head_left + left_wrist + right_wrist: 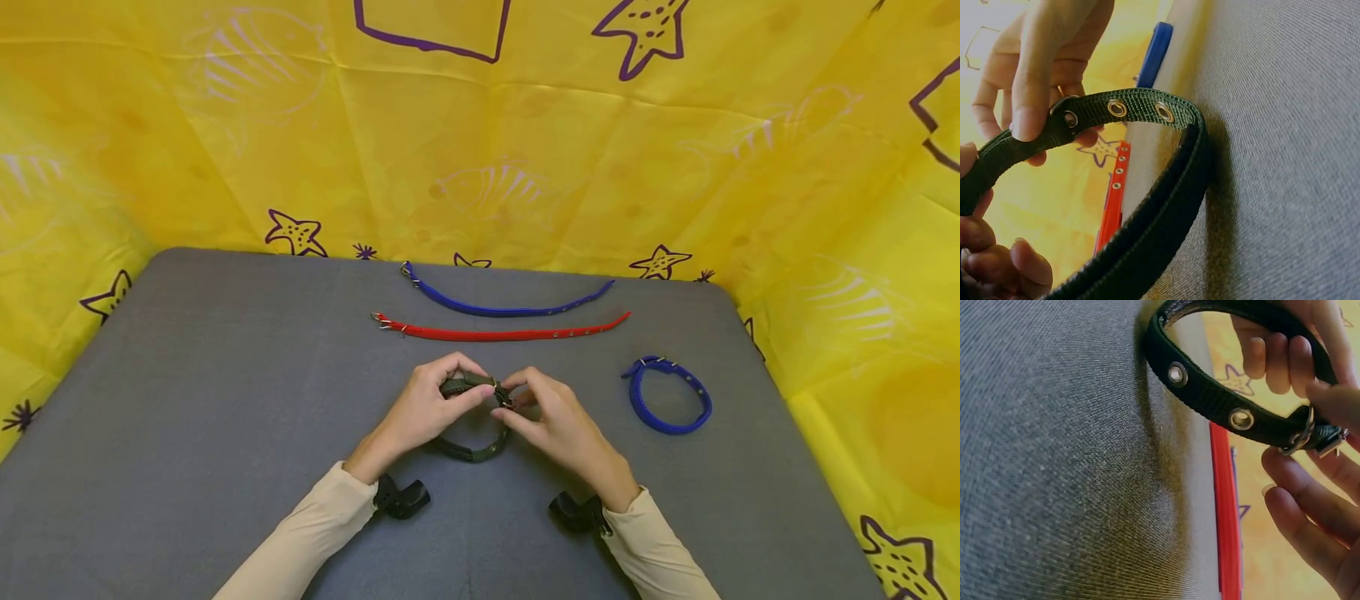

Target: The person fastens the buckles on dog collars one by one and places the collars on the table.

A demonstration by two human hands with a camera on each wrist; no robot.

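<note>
A dark green collar (471,454) is bent into a loop between both hands, its lower curve close over the grey table. My left hand (429,406) pinches the strap at the loop's upper left, thumb along the front. From the other side, my right hand (553,417) pinches it beside the metal buckle and ring. Metal eyelets (1241,419) line the strap in the right wrist view. In the left wrist view the green collar (1166,219) curves down to the cloth, with the right thumb pressed on the band near the ring.
Behind the hands, a red collar (487,335) and a blue collar (502,312) lie stretched out on the grey table (225,375). Another blue collar (671,429), fastened in a loop, lies to the right. A yellow patterned cloth (420,125) hangs around the table's back and sides.
</note>
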